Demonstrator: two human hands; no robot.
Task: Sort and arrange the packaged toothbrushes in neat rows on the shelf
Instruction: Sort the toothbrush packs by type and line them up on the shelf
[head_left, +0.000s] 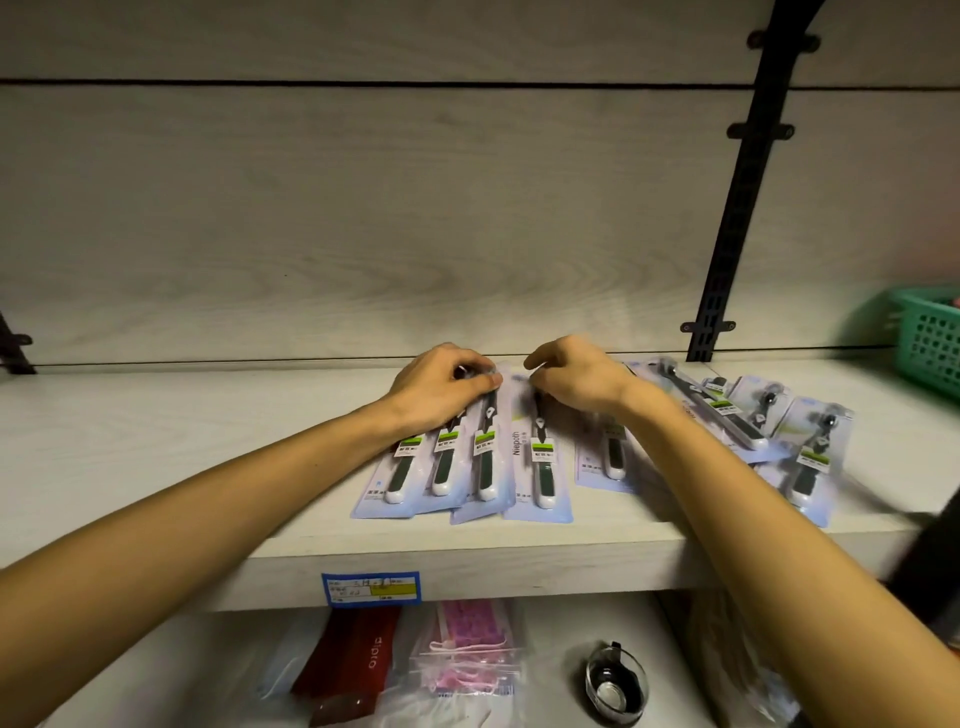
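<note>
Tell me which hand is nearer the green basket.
Right. The right hand rests on the packs mid-shelf, with loose packs between it and the green basket at the far right; the left hand sits further left, beyond the right one.

The pale grey wood-grain laminate shelf (208, 441) matches the grey grained back panel (363, 208), which is crossed by a thin black seam. A black perforated metal upright (737, 208) runs down the panel. The flat toothbrush packs (488, 457) have pale lilac-blue backing cards, dark green handles with white ends, and small labels banded in lime green, white and black. At the right edge stands a mint-green plastic lattice basket (930, 343). The shelf's front edge bears a blue-bordered price tag (370, 588) with a yellow patch. Below lie a dark red box (348, 660) and a clear bag of pink items (467, 649).
</note>
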